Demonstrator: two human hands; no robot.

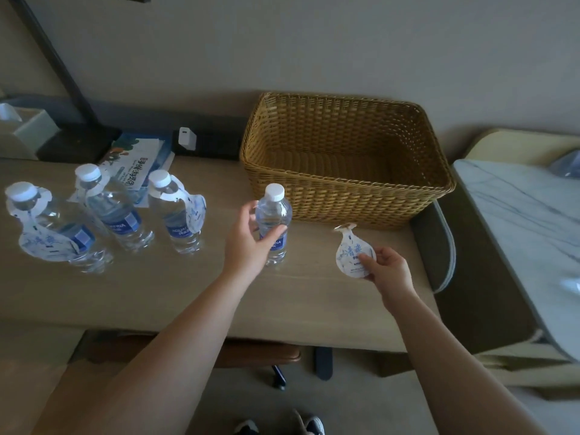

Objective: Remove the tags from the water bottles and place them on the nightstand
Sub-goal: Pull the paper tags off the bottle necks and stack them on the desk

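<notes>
Four water bottles stand upright on the worktop (194, 296): three at the left still wear paper neck tags, at (47, 227), (116, 208) and (175, 215), and the fourth, a bare bottle (272, 224), is gripped round its body by the left hand (248, 237). One removed tag (353, 251) is pinched at its lower edge by the right hand (389, 271), its long axis running up and away from the fingers. That hand is the nearer to the marble-topped nightstand (518, 215), which lies to its right, past the wicker basket (345, 171), so the tag likely travels rightward.
</notes>
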